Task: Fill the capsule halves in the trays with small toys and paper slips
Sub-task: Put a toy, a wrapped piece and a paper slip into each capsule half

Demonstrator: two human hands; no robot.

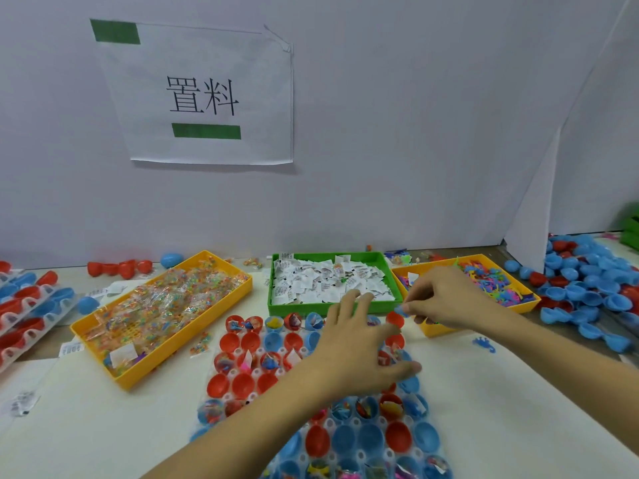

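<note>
White paper sheet [207, 95] hanging taped on the pale wall, showing two large black printed characters, 置料, small white paper slips [328, 281] lying in the green plastic tray [332, 307], carrying print too small to read

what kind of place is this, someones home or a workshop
Most likely a small packing or assembly workstation, not a home: sorted supply bins such as the green tray of paper slips, a heap of empty capsule halves, and a printed wall sign over the bench.
</note>
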